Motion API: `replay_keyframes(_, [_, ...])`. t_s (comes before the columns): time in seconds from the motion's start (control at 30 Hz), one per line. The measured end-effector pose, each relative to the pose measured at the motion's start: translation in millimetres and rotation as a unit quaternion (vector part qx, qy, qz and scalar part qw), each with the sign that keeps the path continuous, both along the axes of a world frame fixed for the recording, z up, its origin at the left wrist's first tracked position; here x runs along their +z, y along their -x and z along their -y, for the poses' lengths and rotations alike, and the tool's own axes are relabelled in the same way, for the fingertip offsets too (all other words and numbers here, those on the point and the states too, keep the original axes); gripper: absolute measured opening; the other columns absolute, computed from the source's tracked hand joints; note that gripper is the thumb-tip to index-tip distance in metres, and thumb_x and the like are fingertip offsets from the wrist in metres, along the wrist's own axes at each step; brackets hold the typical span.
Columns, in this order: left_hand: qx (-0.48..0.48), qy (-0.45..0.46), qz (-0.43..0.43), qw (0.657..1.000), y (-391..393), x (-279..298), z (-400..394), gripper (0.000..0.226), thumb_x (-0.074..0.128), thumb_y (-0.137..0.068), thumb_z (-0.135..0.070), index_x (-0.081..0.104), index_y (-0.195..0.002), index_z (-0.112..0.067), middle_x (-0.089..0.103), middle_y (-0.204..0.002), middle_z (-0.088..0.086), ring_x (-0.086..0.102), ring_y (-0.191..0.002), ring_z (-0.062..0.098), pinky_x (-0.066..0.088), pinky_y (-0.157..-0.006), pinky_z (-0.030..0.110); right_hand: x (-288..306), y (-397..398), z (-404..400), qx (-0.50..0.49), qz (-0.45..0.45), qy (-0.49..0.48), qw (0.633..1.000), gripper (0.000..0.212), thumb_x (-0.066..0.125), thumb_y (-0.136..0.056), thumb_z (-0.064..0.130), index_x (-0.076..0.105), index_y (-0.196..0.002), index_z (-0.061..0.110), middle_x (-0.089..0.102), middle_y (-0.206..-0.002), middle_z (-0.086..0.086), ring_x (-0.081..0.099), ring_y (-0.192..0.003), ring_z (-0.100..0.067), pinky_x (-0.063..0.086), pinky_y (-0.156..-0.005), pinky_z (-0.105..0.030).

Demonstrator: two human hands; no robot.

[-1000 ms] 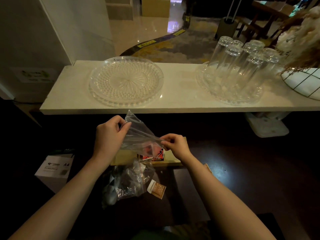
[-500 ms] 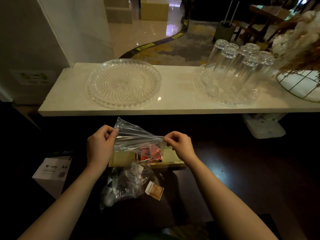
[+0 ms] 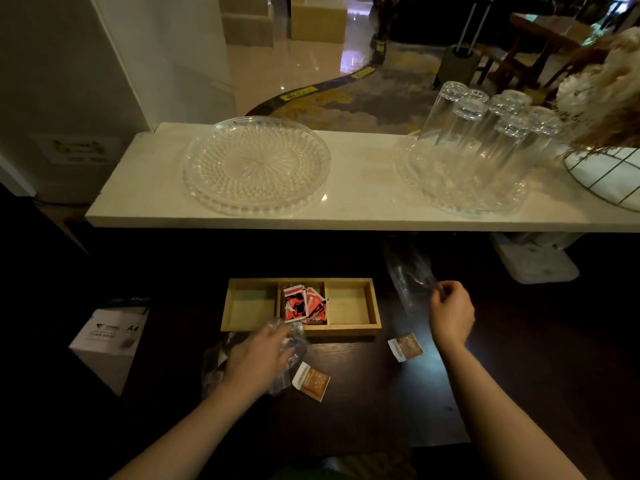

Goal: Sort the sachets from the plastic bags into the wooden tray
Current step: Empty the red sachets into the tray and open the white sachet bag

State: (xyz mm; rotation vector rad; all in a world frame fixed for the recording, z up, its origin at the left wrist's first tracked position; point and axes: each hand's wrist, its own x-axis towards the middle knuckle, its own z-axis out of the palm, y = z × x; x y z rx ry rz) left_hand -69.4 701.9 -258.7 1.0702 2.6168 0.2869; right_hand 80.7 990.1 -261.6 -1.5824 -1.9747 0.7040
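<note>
One white A4 box (image 3: 110,336) far left, off the dark table (image 3: 363,410) edge. Left hand (image 3: 258,355) palm-down on a crumpled plastic bag (image 3: 294,336), fingers spread over it; grip unclear. One brown sachet (image 3: 311,381) just right of that hand, touching the bag's edge. One wooden tray (image 3: 301,336), three compartments: left and right bare, middle holds a pile of red sachets (image 3: 304,304), count unclear. Second brown sachet (image 3: 405,347) lies right of the tray's front corner, apart from it. Right hand (image 3: 450,311) pinched closed on one empty clear bag (image 3: 410,278), held up right of the tray. Open tabletop near front and right. Behind, white shelf (image 3: 363,209): one glass plate (image 3: 256,164) left, about seven upturned glasses (image 3: 485,133) on a second plate right.
</note>
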Motion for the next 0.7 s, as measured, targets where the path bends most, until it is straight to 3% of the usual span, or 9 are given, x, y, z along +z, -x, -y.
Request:
replay_keyframes(0.13, [-0.022,0.061,-0.031,0.997,-9,-15,5,0.033,0.042,-0.093,-0.045,0.040,-0.122,-0.030,0.054,-0.126,-0.001,0.059,-0.104,0.016,0.051,-0.066,0.025,-10,-19,-11,-0.004,0.052,0.042,0.998,0.021,0.056,-0.091,0.017,0.057,-0.111,0.009,0.064,-0.109,-0.014,0.063,-0.093,-0.032,0.053,-0.079,-0.047])
replay_keyframes(0.23, [-0.007,0.055,-0.040,0.998,-8,-16,5,0.035,0.044,-0.093,-0.041,0.039,-0.124,-0.026,0.058,-0.119,-0.001,0.062,-0.095,0.014,0.049,-0.060,0.024,-14,-22,-11,0.029,0.104,0.089,0.990,0.043,0.064,-0.087,0.025,0.049,-0.123,0.006,0.052,-0.125,-0.019,0.060,-0.100,-0.038,0.049,-0.079,-0.047])
replay_keyframes(0.3, [0.014,0.051,-0.031,0.998,-5,-14,4,0.032,0.044,-0.094,-0.039,0.041,-0.121,-0.023,0.062,-0.112,-0.001,0.064,-0.087,0.015,0.051,-0.060,0.027,-14,-20,-5,0.016,0.126,0.079,0.989,0.053,0.067,-0.085,0.031,0.045,-0.126,0.007,0.042,-0.130,-0.020,0.059,-0.100,-0.043,0.050,-0.077,-0.049])
replay_keyframes(0.37, [0.047,0.043,0.002,0.998,-1,-13,6,0.026,0.044,-0.094,-0.034,0.043,-0.117,-0.021,0.065,-0.103,-0.001,0.064,-0.078,0.015,0.052,-0.061,0.030,-12,-13,4,0.020,0.126,0.032,0.991,0.050,0.066,-0.086,0.028,0.045,-0.126,0.008,0.041,-0.130,-0.019,0.060,-0.098,-0.042,0.052,-0.075,-0.049])
replay_keyframes(0.47, [0.103,-0.015,0.081,0.991,6,-14,15,0.020,0.052,-0.092,-0.023,0.045,-0.111,-0.022,0.065,-0.084,-0.003,0.060,-0.065,0.012,0.051,-0.057,0.029,-7,9,31,0.128,0.101,-0.011,0.987,0.036,0.061,-0.089,0.020,0.052,-0.121,0.008,0.047,-0.126,-0.015,0.061,-0.097,-0.035,0.051,-0.075,-0.043])
replay_keyframes(0.57, [0.151,-0.112,0.155,0.970,13,-9,23,0.016,0.050,-0.092,-0.009,0.046,-0.105,-0.018,0.060,-0.071,0.001,0.053,-0.052,0.014,0.045,-0.047,0.028,-8,35,73,0.293,0.073,-0.007,0.953,0.021,0.059,-0.090,0.018,0.060,-0.110,0.012,0.054,-0.114,-0.004,0.063,-0.091,-0.024,0.048,-0.072,-0.032])
replay_keyframes(0.7, [0.242,-0.213,0.202,0.925,22,7,33,0.044,0.061,-0.086,-0.005,0.033,-0.116,-0.022,0.064,-0.078,0.006,0.065,-0.061,0.021,0.048,-0.048,0.029,-7,66,132,0.417,0.046,0.063,0.905,0.015,0.054,-0.092,0.016,0.060,-0.106,0.018,0.059,-0.111,0.004,0.058,-0.091,-0.004,0.050,-0.081,-0.018])
